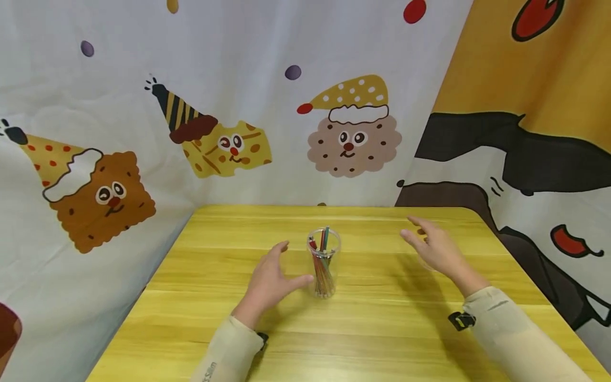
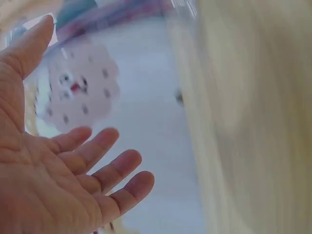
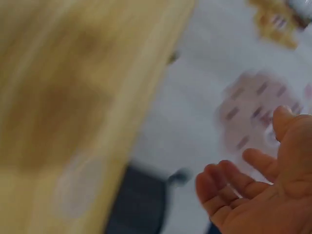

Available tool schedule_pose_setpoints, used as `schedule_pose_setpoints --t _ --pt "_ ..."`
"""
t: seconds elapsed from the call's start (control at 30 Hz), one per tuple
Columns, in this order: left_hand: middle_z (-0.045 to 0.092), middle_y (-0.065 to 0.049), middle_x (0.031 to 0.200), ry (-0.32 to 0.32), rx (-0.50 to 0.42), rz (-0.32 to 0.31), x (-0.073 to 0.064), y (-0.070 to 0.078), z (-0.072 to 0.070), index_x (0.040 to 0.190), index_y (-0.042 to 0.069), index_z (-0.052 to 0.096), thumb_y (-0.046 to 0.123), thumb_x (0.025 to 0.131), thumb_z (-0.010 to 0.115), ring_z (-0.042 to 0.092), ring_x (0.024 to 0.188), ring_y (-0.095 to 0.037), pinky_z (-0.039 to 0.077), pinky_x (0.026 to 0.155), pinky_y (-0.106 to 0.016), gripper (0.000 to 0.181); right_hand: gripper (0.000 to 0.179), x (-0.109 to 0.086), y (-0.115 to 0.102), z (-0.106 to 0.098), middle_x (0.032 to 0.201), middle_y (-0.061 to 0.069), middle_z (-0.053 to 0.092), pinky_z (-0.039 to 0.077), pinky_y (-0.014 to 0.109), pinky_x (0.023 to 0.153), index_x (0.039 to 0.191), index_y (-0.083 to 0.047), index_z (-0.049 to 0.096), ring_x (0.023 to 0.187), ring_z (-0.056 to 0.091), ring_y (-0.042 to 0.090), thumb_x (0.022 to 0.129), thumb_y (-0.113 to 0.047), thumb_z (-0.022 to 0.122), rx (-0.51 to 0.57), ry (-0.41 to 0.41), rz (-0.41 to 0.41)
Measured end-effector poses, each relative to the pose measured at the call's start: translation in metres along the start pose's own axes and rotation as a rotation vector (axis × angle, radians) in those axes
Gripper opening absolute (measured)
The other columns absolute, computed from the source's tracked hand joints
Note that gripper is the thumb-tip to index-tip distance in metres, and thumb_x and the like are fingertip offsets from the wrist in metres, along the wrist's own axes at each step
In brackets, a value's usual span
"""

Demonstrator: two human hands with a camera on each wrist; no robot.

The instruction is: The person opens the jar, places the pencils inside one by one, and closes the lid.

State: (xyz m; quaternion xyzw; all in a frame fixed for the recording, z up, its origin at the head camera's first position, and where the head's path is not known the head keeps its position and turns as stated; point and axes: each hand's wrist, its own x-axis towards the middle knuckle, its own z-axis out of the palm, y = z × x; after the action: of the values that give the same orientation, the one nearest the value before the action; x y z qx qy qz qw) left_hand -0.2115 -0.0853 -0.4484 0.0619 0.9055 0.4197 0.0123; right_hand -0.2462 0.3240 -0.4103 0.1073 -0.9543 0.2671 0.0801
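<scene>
A clear plastic cup (image 1: 335, 268) stands upright on the wooden table, holding several thin coloured sticks (image 1: 322, 276) in red, green and other colours. Just left of it is my left hand (image 1: 267, 281), fingers spread and the thumb tip right at the cup's side. The left wrist view has the palm (image 2: 39, 180) with nothing in it, and the blurred cup along the top. Well to the right, my right hand (image 1: 439, 252) hovers over the table, its fingers loosely bent and holding nothing. Below it lies a clear round disc (image 3: 80, 187), mostly hidden by the hand in the head view.
The yellow wood-grain table (image 1: 229, 228) reaches back to a white printed curtain (image 1: 267, 32) with cartoon biscuits and cheese. More curtain hangs along the left and right sides.
</scene>
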Motion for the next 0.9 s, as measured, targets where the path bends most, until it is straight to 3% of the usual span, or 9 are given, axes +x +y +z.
schedule_pose_setpoints --t 0.1,0.2,0.3,0.4,0.6,0.67,0.77,0.83,0.9 --pt "0.049 -0.010 0.165 0.002 0.077 -0.031 0.001 -0.027 -0.023 0.165 0.013 0.037 0.063 0.082 0.086 0.054 0.144 -0.043 0.048 0.113 -0.064 0.109 0.080 -0.012 0.047 -0.011 0.159 0.043 0.039 0.042 0.077 0.106 0.163 0.006 0.032 0.138 0.045 0.065 0.112 -0.054 0.045 -0.071 -0.088 0.142" --pt "0.048 -0.015 0.165 -0.027 0.138 -0.066 -0.001 -0.057 -0.041 0.164 0.009 0.036 0.065 0.086 0.082 0.053 0.143 -0.045 0.048 0.112 -0.064 0.107 0.088 -0.025 0.083 -0.014 0.156 0.047 0.038 0.040 0.079 0.106 0.163 0.010 0.028 0.136 0.044 0.068 0.111 -0.059 0.045 -0.127 -0.178 0.205" --pt "0.045 -0.020 0.167 -0.076 0.156 -0.120 -0.008 -0.079 -0.055 0.165 0.004 0.032 0.064 0.089 0.079 0.049 0.147 -0.048 0.046 0.114 -0.065 0.108 0.091 -0.032 0.100 -0.009 0.153 0.048 0.041 0.043 0.078 0.103 0.163 0.009 0.026 0.133 0.049 0.068 0.109 -0.061 0.047 -0.137 -0.261 0.202" --pt "0.042 -0.026 0.167 -0.118 0.143 -0.159 -0.014 -0.088 -0.063 0.165 -0.001 0.029 0.062 0.090 0.079 0.047 0.149 -0.050 0.045 0.114 -0.066 0.110 0.092 -0.029 0.100 0.004 0.155 0.044 0.044 0.043 0.077 0.105 0.164 0.005 0.029 0.137 0.048 0.066 0.107 -0.062 0.053 -0.133 -0.295 0.180" --pt "0.051 -0.031 0.158 -0.169 0.163 -0.173 -0.022 -0.091 -0.063 0.160 -0.006 0.035 0.061 0.087 0.083 0.053 0.143 -0.050 0.048 0.111 -0.064 0.110 0.070 0.000 0.064 0.049 0.141 0.036 0.062 0.048 0.072 0.104 0.152 0.000 0.053 0.129 0.057 0.061 0.102 -0.047 0.068 -0.218 -0.254 0.076" --pt "0.054 -0.029 0.156 -0.182 0.181 -0.177 -0.024 -0.089 -0.059 0.159 -0.005 0.037 0.061 0.086 0.083 0.055 0.140 -0.049 0.050 0.110 -0.063 0.109 0.065 0.012 0.043 0.059 0.135 0.034 0.066 0.053 0.068 0.099 0.152 -0.003 0.053 0.123 0.062 0.056 0.103 -0.043 0.067 -0.117 -0.250 0.072" --pt "0.056 -0.028 0.154 -0.181 0.202 -0.176 -0.025 -0.085 -0.057 0.159 -0.005 0.039 0.061 0.086 0.084 0.057 0.138 -0.048 0.050 0.108 -0.063 0.108 0.064 0.027 -0.007 0.056 0.138 0.025 0.067 0.055 0.059 0.098 0.160 -0.014 0.047 0.123 0.065 0.044 0.107 -0.047 0.060 0.172 -0.221 0.057" --pt "0.056 -0.027 0.154 -0.179 0.204 -0.174 -0.025 -0.083 -0.059 0.159 -0.006 0.039 0.060 0.086 0.084 0.057 0.139 -0.048 0.050 0.109 -0.063 0.108 0.062 0.037 -0.051 0.044 0.134 0.018 0.067 0.055 0.053 0.097 0.164 -0.022 0.043 0.118 0.066 0.035 0.109 -0.048 0.059 0.317 -0.183 -0.010" --pt "0.055 -0.028 0.155 -0.182 0.201 -0.171 -0.024 -0.080 -0.061 0.158 -0.006 0.038 0.059 0.087 0.084 0.056 0.139 -0.048 0.050 0.110 -0.063 0.107 0.061 0.046 -0.093 0.032 0.145 0.011 0.063 0.054 0.054 0.102 0.164 -0.029 0.043 0.123 0.064 0.032 0.109 -0.049 0.058 0.339 -0.171 -0.124"
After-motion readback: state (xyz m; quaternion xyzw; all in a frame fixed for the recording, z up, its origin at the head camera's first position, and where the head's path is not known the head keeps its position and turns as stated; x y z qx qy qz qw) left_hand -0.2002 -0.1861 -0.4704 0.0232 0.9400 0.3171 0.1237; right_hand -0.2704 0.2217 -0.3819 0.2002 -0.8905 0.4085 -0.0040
